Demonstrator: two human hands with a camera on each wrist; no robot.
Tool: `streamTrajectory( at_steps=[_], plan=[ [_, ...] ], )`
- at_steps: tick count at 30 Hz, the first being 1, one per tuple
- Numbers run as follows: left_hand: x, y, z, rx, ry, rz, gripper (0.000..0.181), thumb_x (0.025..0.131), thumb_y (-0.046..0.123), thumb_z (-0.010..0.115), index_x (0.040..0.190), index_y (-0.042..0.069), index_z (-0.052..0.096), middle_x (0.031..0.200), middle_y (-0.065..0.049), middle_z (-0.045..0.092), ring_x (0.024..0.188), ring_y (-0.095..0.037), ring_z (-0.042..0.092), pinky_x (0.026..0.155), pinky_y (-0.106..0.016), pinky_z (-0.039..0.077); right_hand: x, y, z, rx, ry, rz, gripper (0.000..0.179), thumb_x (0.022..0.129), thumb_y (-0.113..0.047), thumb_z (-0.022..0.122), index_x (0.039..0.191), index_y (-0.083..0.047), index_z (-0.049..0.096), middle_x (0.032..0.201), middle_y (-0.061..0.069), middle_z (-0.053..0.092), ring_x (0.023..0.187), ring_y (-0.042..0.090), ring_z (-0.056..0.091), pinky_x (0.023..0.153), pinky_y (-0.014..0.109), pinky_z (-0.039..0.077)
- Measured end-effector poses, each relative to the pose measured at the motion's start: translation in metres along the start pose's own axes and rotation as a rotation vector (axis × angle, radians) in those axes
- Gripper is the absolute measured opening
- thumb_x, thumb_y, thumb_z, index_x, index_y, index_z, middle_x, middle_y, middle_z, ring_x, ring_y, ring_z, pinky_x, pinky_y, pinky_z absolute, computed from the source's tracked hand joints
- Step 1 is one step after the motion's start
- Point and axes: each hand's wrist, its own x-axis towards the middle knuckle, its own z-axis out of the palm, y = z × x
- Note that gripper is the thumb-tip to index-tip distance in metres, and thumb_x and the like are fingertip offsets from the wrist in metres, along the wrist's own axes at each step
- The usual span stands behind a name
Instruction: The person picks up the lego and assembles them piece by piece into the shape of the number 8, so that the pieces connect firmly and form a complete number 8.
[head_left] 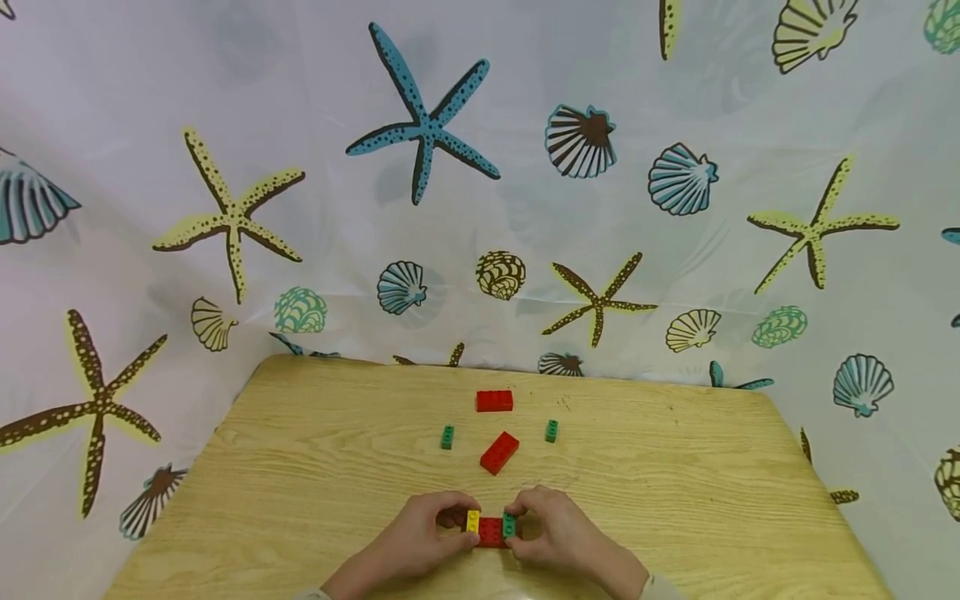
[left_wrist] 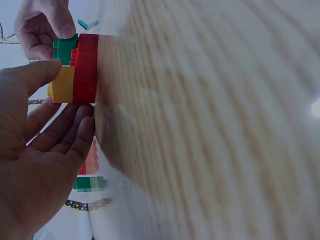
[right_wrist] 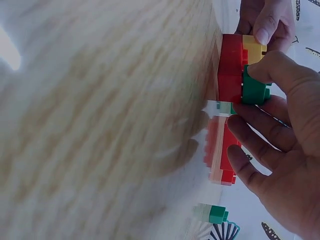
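Observation:
A red brick (head_left: pixel 491 532) stands on the table near its front, studs up, between the two hands. My left hand (head_left: pixel 420 533) pinches a small yellow brick (head_left: pixel 473 521) between thumb and fingers at the red brick's left end. At the opposite end, my right hand (head_left: pixel 558 529) pinches a small green brick (head_left: pixel 509 525). In the left wrist view the yellow brick (left_wrist: pixel 62 85) sits flush on top of the red brick (left_wrist: pixel 86 70). The right wrist view has the green brick (right_wrist: pixel 254 87) right against the red brick's studded top.
Beyond the hands lie a slanted red brick (head_left: pixel 499 453) and another red brick (head_left: pixel 494 401) farther back. A small green brick (head_left: pixel 447 437) is left of them, a second green brick (head_left: pixel 552 431) right. A patterned curtain (head_left: pixel 480 217) surrounds the wooden table (head_left: pixel 315 450).

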Motion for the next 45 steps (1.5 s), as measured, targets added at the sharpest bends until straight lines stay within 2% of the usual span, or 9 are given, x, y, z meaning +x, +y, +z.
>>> streamTrajectory(
  at_steps=[5, 14, 22, 31, 40, 45],
  plan=[
    [0.000, 0.000, 0.000, 0.001, 0.004, 0.001, 0.037, 0.099, 0.030, 0.076, 0.126, 0.005, 0.071, 0.120, -0.005, 0.074, 0.100, -0.013, 0.070, 0.087, -0.026, 0.058, 0.000, 0.000, 0.001, 0.015, 0.004, 0.007, 0.020, 0.091, -0.019, 0.082, 0.108, -0.013, 0.075, 0.109, 0.000, 0.078, 0.106, 0.013, 0.070, 0.094, 0.035, 0.058],
    [-0.001, -0.001, 0.001, -0.006, 0.007, -0.002, 0.037, 0.099, 0.029, 0.076, 0.125, 0.005, 0.072, 0.118, -0.005, 0.074, 0.100, -0.015, 0.070, 0.086, -0.025, 0.057, -0.002, 0.002, 0.005, 0.103, 0.011, 0.041, 0.021, 0.091, -0.019, 0.081, 0.110, -0.013, 0.074, 0.113, 0.000, 0.076, 0.109, 0.017, 0.070, 0.095, 0.034, 0.058],
    [-0.001, 0.001, -0.001, -0.010, 0.002, -0.001, 0.037, 0.099, 0.028, 0.076, 0.126, 0.004, 0.071, 0.119, -0.005, 0.074, 0.101, -0.015, 0.069, 0.088, -0.028, 0.058, -0.002, 0.004, 0.005, 0.165, -0.013, 0.086, 0.026, 0.092, -0.023, 0.081, 0.115, -0.019, 0.070, 0.110, -0.010, 0.071, 0.103, 0.010, 0.066, 0.092, 0.026, 0.053],
    [-0.001, 0.001, 0.001, -0.010, 0.007, -0.006, 0.036, 0.099, 0.027, 0.076, 0.125, 0.004, 0.071, 0.118, -0.005, 0.074, 0.100, -0.015, 0.069, 0.087, -0.026, 0.057, -0.001, 0.008, 0.007, 0.184, -0.030, 0.114, 0.029, 0.091, -0.026, 0.082, 0.117, -0.019, 0.071, 0.107, -0.013, 0.069, 0.102, 0.011, 0.065, 0.094, 0.027, 0.052],
    [-0.002, 0.000, 0.001, -0.035, 0.001, -0.005, 0.035, 0.099, 0.026, 0.076, 0.125, 0.003, 0.071, 0.119, -0.006, 0.074, 0.100, -0.016, 0.070, 0.086, -0.025, 0.057, -0.001, 0.010, 0.002, 0.212, -0.031, 0.105, 0.039, 0.092, -0.037, 0.083, 0.123, -0.016, 0.072, 0.111, -0.011, 0.073, 0.104, 0.014, 0.067, 0.090, 0.028, 0.053],
    [-0.002, 0.001, 0.000, -0.033, 0.002, -0.004, 0.035, 0.099, 0.027, 0.075, 0.126, 0.004, 0.071, 0.119, -0.006, 0.074, 0.101, -0.015, 0.070, 0.086, -0.024, 0.057, 0.004, 0.013, -0.006, 0.265, 0.013, 0.136, 0.030, 0.101, -0.033, 0.073, 0.123, -0.013, 0.073, 0.111, -0.004, 0.075, 0.100, 0.010, 0.067, 0.084, 0.026, 0.052]
  ],
)
